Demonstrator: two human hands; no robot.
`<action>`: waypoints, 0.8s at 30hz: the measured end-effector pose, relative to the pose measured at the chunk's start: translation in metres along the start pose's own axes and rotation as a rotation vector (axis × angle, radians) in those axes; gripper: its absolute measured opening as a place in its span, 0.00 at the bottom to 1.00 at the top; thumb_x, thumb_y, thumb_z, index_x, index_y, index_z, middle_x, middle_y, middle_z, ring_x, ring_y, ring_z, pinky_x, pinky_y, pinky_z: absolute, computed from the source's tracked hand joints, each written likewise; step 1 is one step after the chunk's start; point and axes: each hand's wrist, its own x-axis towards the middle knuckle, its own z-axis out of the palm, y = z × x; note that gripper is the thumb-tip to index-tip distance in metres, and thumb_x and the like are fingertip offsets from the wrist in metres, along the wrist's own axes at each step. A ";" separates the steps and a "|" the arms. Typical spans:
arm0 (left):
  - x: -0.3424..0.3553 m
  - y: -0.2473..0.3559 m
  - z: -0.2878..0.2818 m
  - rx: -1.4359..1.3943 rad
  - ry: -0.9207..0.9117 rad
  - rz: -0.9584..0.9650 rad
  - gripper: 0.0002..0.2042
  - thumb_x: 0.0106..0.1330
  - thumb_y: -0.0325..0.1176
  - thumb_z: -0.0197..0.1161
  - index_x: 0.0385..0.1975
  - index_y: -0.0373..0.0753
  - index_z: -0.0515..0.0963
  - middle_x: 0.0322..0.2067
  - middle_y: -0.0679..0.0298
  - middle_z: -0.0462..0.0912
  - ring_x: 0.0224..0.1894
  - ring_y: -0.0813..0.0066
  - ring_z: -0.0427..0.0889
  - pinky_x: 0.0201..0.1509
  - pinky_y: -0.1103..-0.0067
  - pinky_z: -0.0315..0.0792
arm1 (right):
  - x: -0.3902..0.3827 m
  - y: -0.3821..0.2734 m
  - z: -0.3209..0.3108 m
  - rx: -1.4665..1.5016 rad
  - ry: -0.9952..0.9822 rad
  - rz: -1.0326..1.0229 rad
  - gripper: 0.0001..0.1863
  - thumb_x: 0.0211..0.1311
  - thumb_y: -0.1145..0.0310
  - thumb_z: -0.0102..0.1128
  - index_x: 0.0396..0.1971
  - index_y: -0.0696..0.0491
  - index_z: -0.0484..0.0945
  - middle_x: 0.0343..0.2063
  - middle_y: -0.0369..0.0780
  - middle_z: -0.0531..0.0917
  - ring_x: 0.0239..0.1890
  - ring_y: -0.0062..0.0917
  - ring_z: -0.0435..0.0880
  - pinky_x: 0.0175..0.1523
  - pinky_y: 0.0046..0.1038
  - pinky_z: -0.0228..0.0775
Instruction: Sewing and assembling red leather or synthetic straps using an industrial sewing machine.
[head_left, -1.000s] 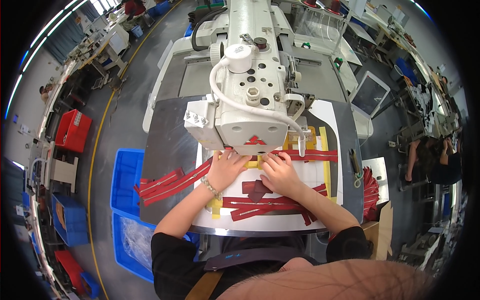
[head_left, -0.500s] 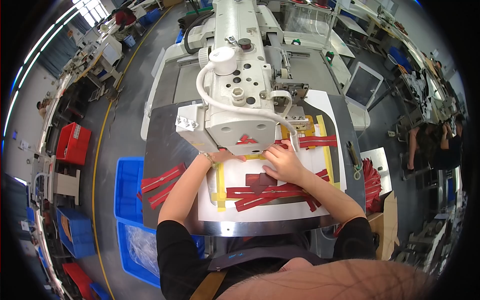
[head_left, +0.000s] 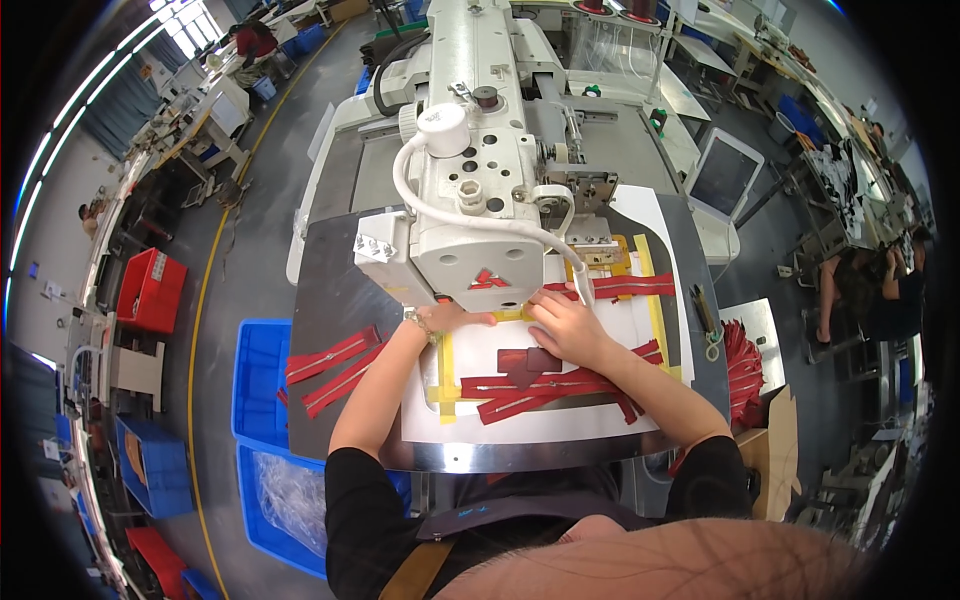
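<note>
Both my hands rest at the front of a white industrial sewing machine's head (head_left: pixel 480 262). My left hand (head_left: pixel 448 318) lies flat at its left lower edge, thumb stretched to the right; its other fingers are partly hidden by the head. My right hand (head_left: pixel 566 330) lies to the right, its fingers apart and slightly bent on the white sheet (head_left: pixel 430 425) edged with yellow tape (head_left: pixel 448 375). What lies under my fingertips is hidden. Close below my right hand are dark red patches (head_left: pixel 518 362) and crossed red zippers (head_left: pixel 535 388). Another red zipper (head_left: pixel 635 286) lies beyond it.
More red zippers (head_left: pixel 335 368) lie on the metal table's left side. Blue crates (head_left: pixel 262 385) stand at its left. To the right are small snips (head_left: pixel 711 345), a bundle of red zippers (head_left: pixel 741 375), a cardboard box (head_left: pixel 780 440) and a screen panel (head_left: pixel 725 175).
The whole view has shifted slightly. Both hands stay at the front of the machine head in nearly the same pose.
</note>
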 end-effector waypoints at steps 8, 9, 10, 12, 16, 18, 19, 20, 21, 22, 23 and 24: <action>-0.020 0.024 0.016 0.299 0.021 -0.215 0.34 0.57 0.63 0.58 0.52 0.38 0.75 0.51 0.51 0.77 0.54 0.55 0.73 0.55 0.70 0.64 | -0.006 -0.006 -0.002 -0.053 0.013 0.000 0.16 0.51 0.67 0.62 0.40 0.53 0.73 0.52 0.41 0.76 0.53 0.33 0.76 0.52 0.38 0.69; -0.027 0.022 0.024 0.443 0.231 -0.059 0.33 0.56 0.61 0.59 0.52 0.39 0.74 0.52 0.52 0.74 0.56 0.55 0.70 0.57 0.67 0.61 | -0.008 -0.011 -0.002 -0.083 -0.001 0.025 0.15 0.52 0.67 0.62 0.40 0.52 0.74 0.52 0.40 0.76 0.54 0.30 0.75 0.54 0.39 0.65; -0.033 0.019 0.032 0.584 0.440 0.101 0.32 0.56 0.60 0.61 0.52 0.41 0.73 0.54 0.53 0.72 0.59 0.56 0.67 0.60 0.64 0.57 | -0.012 -0.015 -0.001 -0.113 -0.016 0.053 0.14 0.54 0.66 0.61 0.40 0.50 0.74 0.52 0.39 0.76 0.54 0.27 0.75 0.56 0.40 0.61; -0.042 0.016 0.042 0.545 0.438 0.089 0.32 0.55 0.59 0.61 0.54 0.42 0.71 0.57 0.54 0.68 0.60 0.55 0.63 0.60 0.62 0.54 | -0.020 -0.023 0.001 -0.129 -0.015 0.044 0.13 0.55 0.66 0.60 0.40 0.49 0.74 0.52 0.37 0.76 0.54 0.25 0.75 0.58 0.41 0.56; -0.051 0.032 0.046 0.522 0.514 0.118 0.29 0.53 0.54 0.65 0.49 0.41 0.72 0.46 0.60 0.69 0.49 0.59 0.67 0.51 0.65 0.59 | -0.022 -0.025 0.002 -0.132 0.000 0.043 0.11 0.56 0.66 0.60 0.40 0.48 0.75 0.51 0.35 0.77 0.53 0.22 0.75 0.63 0.41 0.45; -0.052 0.043 0.047 0.560 0.518 0.095 0.29 0.52 0.53 0.66 0.49 0.42 0.72 0.47 0.59 0.69 0.49 0.60 0.67 0.50 0.65 0.59 | -0.023 -0.023 0.004 -0.143 0.001 0.046 0.11 0.56 0.66 0.60 0.39 0.47 0.75 0.51 0.35 0.77 0.53 0.21 0.76 0.63 0.41 0.46; -0.053 0.048 0.048 0.601 0.525 0.062 0.29 0.51 0.52 0.67 0.49 0.42 0.71 0.47 0.59 0.69 0.49 0.60 0.68 0.49 0.65 0.60 | -0.023 -0.022 0.006 -0.150 0.008 0.041 0.10 0.56 0.66 0.60 0.39 0.47 0.75 0.50 0.34 0.77 0.52 0.21 0.76 0.63 0.41 0.46; -0.052 0.052 0.050 0.598 0.530 0.060 0.29 0.51 0.52 0.67 0.49 0.42 0.71 0.47 0.59 0.69 0.49 0.60 0.68 0.49 0.65 0.60 | -0.023 -0.021 0.006 -0.158 0.016 0.036 0.10 0.56 0.66 0.60 0.38 0.47 0.75 0.50 0.34 0.78 0.52 0.21 0.76 0.63 0.41 0.46; -0.051 0.055 0.051 0.623 0.552 0.049 0.29 0.51 0.53 0.67 0.49 0.42 0.71 0.47 0.59 0.69 0.49 0.61 0.68 0.47 0.65 0.61 | -0.022 -0.020 0.005 -0.159 0.012 0.032 0.10 0.56 0.66 0.60 0.38 0.47 0.75 0.50 0.34 0.78 0.52 0.21 0.76 0.63 0.41 0.46; -0.053 0.057 0.054 0.646 0.572 0.034 0.30 0.50 0.53 0.67 0.48 0.42 0.71 0.47 0.59 0.69 0.49 0.61 0.68 0.46 0.65 0.61 | -0.023 -0.020 0.005 -0.172 0.007 0.006 0.09 0.56 0.66 0.60 0.38 0.47 0.75 0.49 0.34 0.78 0.51 0.20 0.77 0.63 0.41 0.46; -0.055 0.057 0.057 0.640 0.573 0.028 0.30 0.50 0.53 0.67 0.48 0.42 0.71 0.47 0.59 0.69 0.49 0.61 0.68 0.46 0.65 0.61 | -0.023 -0.020 0.004 -0.184 0.003 -0.021 0.09 0.56 0.66 0.60 0.38 0.46 0.75 0.48 0.33 0.78 0.50 0.20 0.77 0.63 0.41 0.46; -0.057 0.057 0.059 0.654 0.573 0.025 0.30 0.50 0.54 0.67 0.49 0.41 0.70 0.47 0.59 0.69 0.49 0.61 0.68 0.46 0.66 0.61 | -0.024 -0.020 0.002 -0.181 -0.003 -0.023 0.09 0.56 0.66 0.60 0.38 0.46 0.75 0.48 0.33 0.78 0.50 0.20 0.77 0.63 0.41 0.46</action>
